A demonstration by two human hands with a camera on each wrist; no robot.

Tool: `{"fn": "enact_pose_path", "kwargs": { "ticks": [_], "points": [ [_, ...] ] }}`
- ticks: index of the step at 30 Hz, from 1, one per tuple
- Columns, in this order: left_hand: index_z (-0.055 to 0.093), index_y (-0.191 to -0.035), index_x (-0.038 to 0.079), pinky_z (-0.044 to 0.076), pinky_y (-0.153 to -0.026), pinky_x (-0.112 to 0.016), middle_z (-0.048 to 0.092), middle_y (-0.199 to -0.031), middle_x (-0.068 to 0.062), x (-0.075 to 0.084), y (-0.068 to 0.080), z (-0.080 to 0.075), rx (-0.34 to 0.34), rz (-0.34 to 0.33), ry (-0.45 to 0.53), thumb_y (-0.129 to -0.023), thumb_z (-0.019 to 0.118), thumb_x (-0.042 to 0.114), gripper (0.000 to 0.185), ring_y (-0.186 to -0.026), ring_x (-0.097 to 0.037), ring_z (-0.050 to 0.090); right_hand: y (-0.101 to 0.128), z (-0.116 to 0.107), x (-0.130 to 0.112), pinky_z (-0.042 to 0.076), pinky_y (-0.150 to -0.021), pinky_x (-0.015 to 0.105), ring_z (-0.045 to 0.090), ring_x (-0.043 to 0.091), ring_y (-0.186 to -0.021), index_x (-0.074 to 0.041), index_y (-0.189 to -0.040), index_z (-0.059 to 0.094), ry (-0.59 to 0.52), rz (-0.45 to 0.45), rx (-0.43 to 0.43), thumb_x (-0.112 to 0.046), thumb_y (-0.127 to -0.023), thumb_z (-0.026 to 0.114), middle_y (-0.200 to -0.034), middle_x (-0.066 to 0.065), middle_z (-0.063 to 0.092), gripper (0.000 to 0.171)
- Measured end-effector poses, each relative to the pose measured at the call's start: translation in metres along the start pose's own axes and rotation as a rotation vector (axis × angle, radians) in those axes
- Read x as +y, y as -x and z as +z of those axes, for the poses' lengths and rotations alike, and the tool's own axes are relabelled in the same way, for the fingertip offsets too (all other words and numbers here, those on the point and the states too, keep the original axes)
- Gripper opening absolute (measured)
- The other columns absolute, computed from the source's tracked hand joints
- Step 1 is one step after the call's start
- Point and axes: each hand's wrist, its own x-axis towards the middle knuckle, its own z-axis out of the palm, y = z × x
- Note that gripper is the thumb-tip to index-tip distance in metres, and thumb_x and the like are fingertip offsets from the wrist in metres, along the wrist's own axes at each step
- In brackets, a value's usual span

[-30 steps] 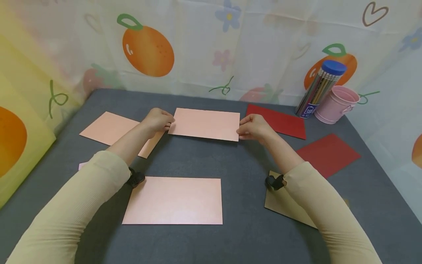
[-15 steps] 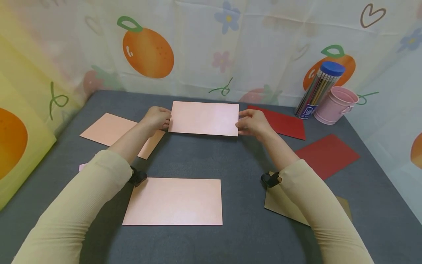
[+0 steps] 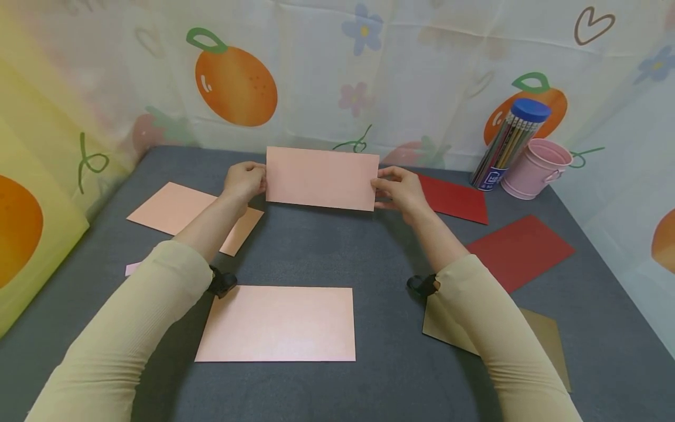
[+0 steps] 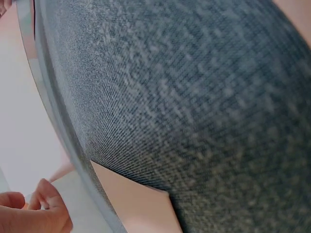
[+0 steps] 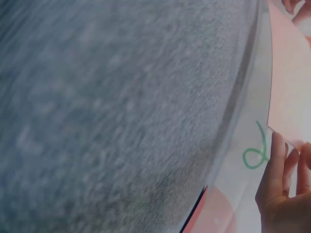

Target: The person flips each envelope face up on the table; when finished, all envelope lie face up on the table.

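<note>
A pink paper sheet (image 3: 321, 179) is held up between both hands over the far part of the table, tilted toward the head camera. My left hand (image 3: 245, 184) pinches its left edge, and my right hand (image 3: 401, 190) pinches the right edge between thumb and fingers. The left wrist view shows the left hand (image 4: 36, 211) at a corner of the pale sheet (image 4: 24, 107). In the right wrist view the right hand (image 5: 284, 194) grips the other end. A second pink sheet (image 3: 279, 325) lies flat on the near part of the table.
Peach sheets (image 3: 174, 205) lie at the left, partly under the left arm. Two red sheets (image 3: 522, 252) and a gold sheet (image 3: 545, 340) lie at the right. A pencil tub (image 3: 508, 146) with a blue lid leans by a pink bucket (image 3: 538, 170). A printed curtain (image 3: 311, 70) hangs behind.
Both hands have raised the held pink sheet and tilted it more upright, shifting it slightly left. The right arm has moved a little left, showing more of the gold sheet.
</note>
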Motion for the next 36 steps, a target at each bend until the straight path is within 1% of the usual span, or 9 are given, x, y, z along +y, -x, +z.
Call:
{"fn": "enact_pose_path", "kwargs": {
  "ticks": [4, 8, 13, 16, 19, 23, 30, 33, 36],
  "points": [
    [0.050, -0.140, 0.000, 0.053, -0.082, -0.016, 0.051, -0.092, 0.002, -0.001, -0.003, -0.002, 0.039, 0.019, 0.076, -0.106, 0.033, 0.020, 0.043, -0.078, -0.004, 0.054, -0.002, 0.005, 0.000, 0.061, -0.090, 0.038, 0.064, 0.015, -0.091, -0.009, -0.115, 0.063, -0.048, -0.030, 0.029, -0.018, -0.094, 0.068, -0.101, -0.002, 0.059, 0.023],
    [0.055, -0.125, -0.003, 0.053, -0.071, -0.013, 0.054, -0.082, 0.004, -0.002, -0.004, -0.003, 0.075, 0.036, 0.177, -0.107, 0.035, 0.019, 0.035, -0.070, -0.002, 0.057, -0.004, 0.009, 0.001, 0.053, -0.105, 0.043, 0.062, 0.013, -0.101, -0.008, -0.111, 0.067, -0.094, -0.067, 0.055, -0.016, -0.093, 0.069, -0.098, -0.007, 0.061, 0.020],
    [0.055, -0.100, 0.003, 0.055, -0.065, -0.012, 0.058, -0.071, 0.006, -0.002, -0.004, -0.006, 0.057, 0.024, 0.346, -0.106, 0.034, 0.015, 0.024, -0.060, -0.002, 0.059, -0.006, 0.012, 0.004, 0.051, -0.108, 0.041, 0.065, 0.010, -0.102, -0.006, -0.115, 0.067, -0.102, -0.083, 0.075, -0.015, -0.093, 0.069, -0.090, -0.013, 0.064, 0.024],
    [0.053, -0.097, 0.004, 0.056, -0.064, -0.013, 0.060, -0.069, 0.005, -0.002, -0.003, -0.009, 0.026, 0.003, 0.432, -0.106, 0.033, 0.014, 0.025, -0.059, -0.003, 0.061, -0.007, 0.014, 0.005, 0.052, -0.108, 0.039, 0.066, 0.011, -0.101, -0.004, -0.118, 0.066, -0.104, -0.070, 0.065, -0.015, -0.094, 0.067, -0.087, -0.013, 0.065, 0.027],
    [0.053, -0.098, 0.005, 0.057, -0.067, -0.013, 0.062, -0.069, 0.006, -0.003, -0.003, -0.011, 0.025, -0.017, 0.429, -0.107, 0.029, 0.018, 0.029, -0.061, -0.003, 0.063, -0.007, 0.016, 0.006, 0.051, -0.108, 0.039, 0.064, 0.016, -0.106, -0.002, -0.122, 0.064, -0.115, -0.043, 0.046, -0.014, -0.097, 0.063, -0.087, -0.011, 0.066, 0.028],
    [0.052, -0.099, 0.006, 0.058, -0.073, -0.015, 0.062, -0.073, 0.005, -0.004, -0.003, -0.013, 0.033, -0.047, 0.439, -0.108, 0.028, 0.027, 0.034, -0.066, -0.004, 0.065, -0.008, 0.018, 0.005, 0.055, -0.103, 0.037, 0.063, 0.018, -0.108, -0.002, -0.127, 0.063, -0.146, 0.002, 0.041, -0.014, -0.100, 0.058, -0.094, -0.006, 0.067, 0.030],
    [0.051, -0.125, -0.004, 0.058, -0.077, -0.015, 0.063, -0.086, 0.002, -0.006, -0.001, -0.014, 0.030, -0.042, 0.455, -0.103, 0.044, 0.027, 0.039, -0.073, -0.002, 0.065, -0.008, 0.022, 0.002, 0.059, -0.071, 0.019, 0.061, 0.013, -0.087, -0.002, -0.128, 0.064, -0.238, 0.041, 0.034, -0.018, -0.101, 0.055, -0.101, 0.002, 0.068, 0.033],
    [0.055, -0.119, -0.001, 0.058, -0.082, -0.016, 0.062, -0.097, 0.000, -0.006, -0.002, -0.013, 0.050, -0.044, 0.436, -0.099, 0.049, 0.017, 0.027, -0.078, -0.003, 0.066, -0.009, 0.024, 0.003, 0.059, -0.067, 0.019, 0.063, 0.012, -0.082, -0.001, -0.128, 0.064, -0.287, 0.040, 0.027, -0.017, -0.101, 0.055, -0.100, 0.003, 0.069, 0.033],
    [0.056, -0.110, 0.002, 0.058, -0.089, -0.018, 0.058, -0.121, -0.007, -0.007, -0.003, -0.012, 0.075, -0.049, 0.407, -0.097, 0.053, 0.010, 0.016, -0.081, -0.005, 0.065, -0.011, 0.025, 0.003, 0.058, -0.065, 0.019, 0.064, 0.011, -0.079, 0.001, -0.128, 0.064, -0.332, 0.038, 0.030, -0.015, -0.099, 0.056, -0.098, 0.001, 0.065, 0.034]
  ]
}}
